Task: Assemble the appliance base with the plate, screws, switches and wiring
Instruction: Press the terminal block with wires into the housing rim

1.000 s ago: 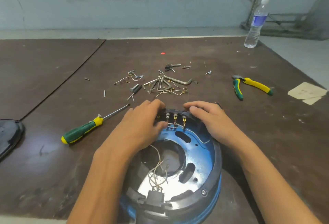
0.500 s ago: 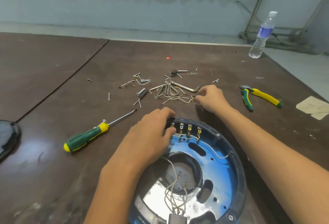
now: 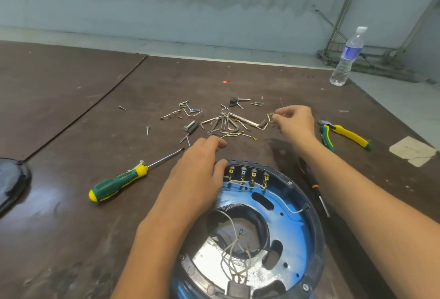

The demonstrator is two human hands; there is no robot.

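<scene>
Near edge of the bench (image 3: 78, 246): appliance base (image 3: 296, 228), switch row (image 3: 247, 175) along its far rim; left hand (image 3: 197, 179) resting there, loosely curled, holding nothing; beyond and rightward, right hand (image 3: 294, 120) pinching what looks like a short terminal wire (image 3: 271, 116).

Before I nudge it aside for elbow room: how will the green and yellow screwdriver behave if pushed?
The screwdriver probably rolls somewhat: its rounded handle lies flat on the table. It should stay stiff, being one straight metal shaft in a solid handle. Slim, so likely light to push.
</scene>
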